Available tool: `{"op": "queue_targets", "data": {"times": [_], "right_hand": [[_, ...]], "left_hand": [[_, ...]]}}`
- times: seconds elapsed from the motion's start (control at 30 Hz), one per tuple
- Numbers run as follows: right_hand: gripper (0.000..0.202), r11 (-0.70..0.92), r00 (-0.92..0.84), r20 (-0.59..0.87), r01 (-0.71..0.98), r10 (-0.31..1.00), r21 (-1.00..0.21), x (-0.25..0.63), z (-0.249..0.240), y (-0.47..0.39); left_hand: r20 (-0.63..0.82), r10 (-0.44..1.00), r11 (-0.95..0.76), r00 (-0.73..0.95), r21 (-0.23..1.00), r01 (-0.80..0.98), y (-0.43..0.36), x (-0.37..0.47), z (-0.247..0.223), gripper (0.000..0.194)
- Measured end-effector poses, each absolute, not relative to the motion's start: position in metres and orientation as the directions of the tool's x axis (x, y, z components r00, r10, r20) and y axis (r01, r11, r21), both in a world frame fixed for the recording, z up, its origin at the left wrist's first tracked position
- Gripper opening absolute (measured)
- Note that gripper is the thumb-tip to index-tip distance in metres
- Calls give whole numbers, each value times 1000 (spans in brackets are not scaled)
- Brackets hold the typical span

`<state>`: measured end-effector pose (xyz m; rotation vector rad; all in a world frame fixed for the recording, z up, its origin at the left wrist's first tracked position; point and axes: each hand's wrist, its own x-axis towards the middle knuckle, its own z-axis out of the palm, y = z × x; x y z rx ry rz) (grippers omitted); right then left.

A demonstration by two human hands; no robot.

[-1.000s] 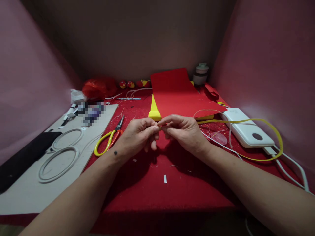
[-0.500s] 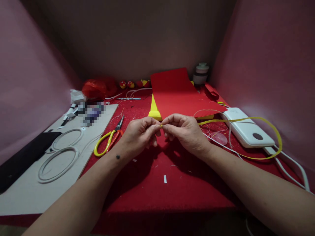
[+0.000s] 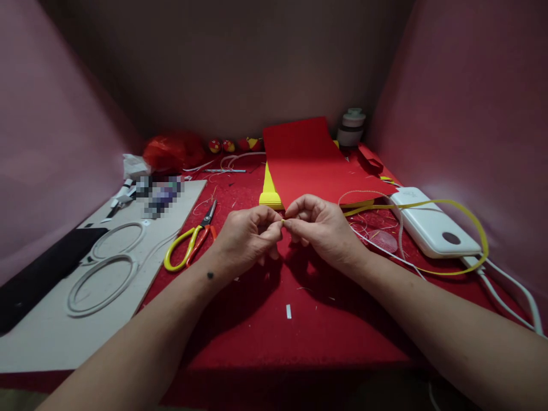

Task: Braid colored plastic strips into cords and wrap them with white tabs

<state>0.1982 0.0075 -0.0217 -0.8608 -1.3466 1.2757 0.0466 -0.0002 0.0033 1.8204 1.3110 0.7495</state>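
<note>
Fingertip to fingertip, my left hand [image 3: 248, 234] and my right hand [image 3: 319, 225] pinch a small yellow piece [image 3: 283, 221] above the red cloth. My fingers cover most of it, so its shape is hard to make out. Behind my right hand a thin yellow strip [image 3: 460, 204] emerges and loops out to the right; whether it joins the pinched piece I cannot tell. Scissors [image 3: 184, 251] with one yellow and one red-orange handle lie beside my left wrist, blades pointing away. Beyond my hands are a red sheet [image 3: 321, 162] and stacked yellow paper [image 3: 269, 198].
A white power bank [image 3: 434, 222] with cables lies at right, near a clear disc [image 3: 383, 241]. On the left, a pale board [image 3: 107, 337] carries coiled cable [image 3: 103, 285] and a black case [image 3: 43, 279]. A red plastic bag [image 3: 173, 151] and a lidded jar [image 3: 351, 128] stand behind.
My fingertips shift slightly around the yellow piece, the left fingers curling in more. The yellow strip's loop moves a little left. The whole view shifts slightly.
</note>
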Motion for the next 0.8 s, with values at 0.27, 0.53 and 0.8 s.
{"op": "queue_targets", "data": {"times": [0.27, 0.53, 0.8], "right_hand": [[10, 194, -238, 192, -17, 952, -981, 200, -17, 8], [11, 179, -255, 191, -69, 948, -981, 202, -19, 6], [7, 170, -277, 188, -86, 942, -982, 200, -18, 2]], "left_hand": [[64, 956, -206, 287, 841, 499, 0, 45, 5, 10], [20, 932, -192, 361, 874, 447, -1, 43, 11, 14], [-56, 878, -136, 475, 923, 360, 7, 28, 10, 15]]}}
